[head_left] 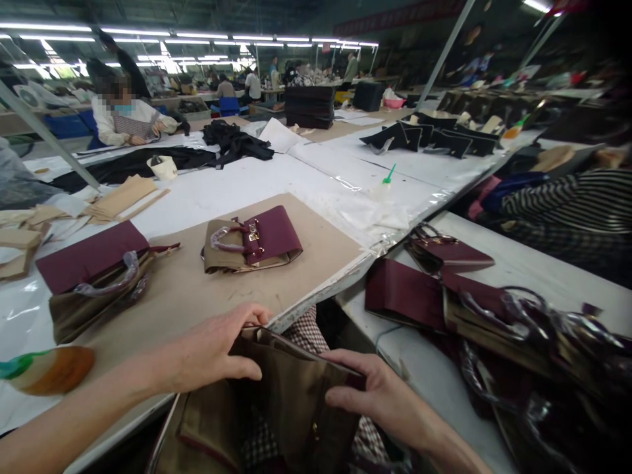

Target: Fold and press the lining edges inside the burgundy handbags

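A brown handbag point(291, 382) with a dark red edge is held over my lap, its olive-brown lining facing me. My left hand point(217, 352) grips its upper left edge, thumb on the near side and fingers over the rim. At the upper right edge my right hand point(368, 388) pinches the rim between thumb and fingers. The bag's lower part runs out of the frame. Beyond my hands, a maroon and olive handbag point(274, 237) with a gold clasp lies on brown paper point(316, 263). Another maroon handbag point(93, 257) with a plastic-wrapped handle lies further left.
A glue bottle point(64, 370) with orange-brown contents lies by my left forearm. Several maroon bags point(409, 296) are piled on the right-hand table. Black cloth pieces point(237, 141) lie further back. A co-worker point(123, 112) sits at the far left; a striped sleeve point(577, 197) shows at right.
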### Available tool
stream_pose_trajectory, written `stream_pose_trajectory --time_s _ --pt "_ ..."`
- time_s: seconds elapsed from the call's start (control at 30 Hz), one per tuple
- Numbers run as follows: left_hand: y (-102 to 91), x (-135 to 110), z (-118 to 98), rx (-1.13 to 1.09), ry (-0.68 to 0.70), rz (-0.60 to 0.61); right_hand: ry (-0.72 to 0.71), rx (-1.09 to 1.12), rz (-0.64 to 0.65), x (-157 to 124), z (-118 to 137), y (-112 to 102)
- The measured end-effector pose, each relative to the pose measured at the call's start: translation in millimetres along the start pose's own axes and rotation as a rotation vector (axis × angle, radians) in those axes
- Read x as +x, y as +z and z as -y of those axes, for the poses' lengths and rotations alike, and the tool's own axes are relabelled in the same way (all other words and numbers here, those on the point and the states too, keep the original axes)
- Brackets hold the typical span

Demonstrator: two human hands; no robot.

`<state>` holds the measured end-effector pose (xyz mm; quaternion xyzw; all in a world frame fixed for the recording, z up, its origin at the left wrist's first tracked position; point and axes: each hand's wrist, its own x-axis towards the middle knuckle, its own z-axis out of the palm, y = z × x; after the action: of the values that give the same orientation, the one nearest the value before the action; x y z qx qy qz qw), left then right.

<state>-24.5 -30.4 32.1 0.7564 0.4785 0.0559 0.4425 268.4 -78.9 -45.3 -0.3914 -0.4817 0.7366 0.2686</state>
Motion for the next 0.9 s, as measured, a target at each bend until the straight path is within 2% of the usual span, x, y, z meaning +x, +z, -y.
stream_pose_trajectory --time_s 0.13,0.27,0.43,0.63,0.9 --pt "-2.1 18 -6 0.129 0.093 0.082 -0.032 0.066 -0.025 -5 -13 -3" --pt "0.1 34 -9 0.144 0.173 0.122 -0.094 0.102 -0.002 -10 -16 -2" --pt "7.8 44 -11 0.187 0.091 0.098 -0.125 0.059 -0.024 -14 -10 -2" --pt "17.3 48 -7 0.293 0.025 0.005 -0.093 0.039 -0.069 -13 -14 -3" --pt "17.7 50 -13 0.308 -0.013 0.003 -0.092 0.044 -0.084 -12 -20 -5"
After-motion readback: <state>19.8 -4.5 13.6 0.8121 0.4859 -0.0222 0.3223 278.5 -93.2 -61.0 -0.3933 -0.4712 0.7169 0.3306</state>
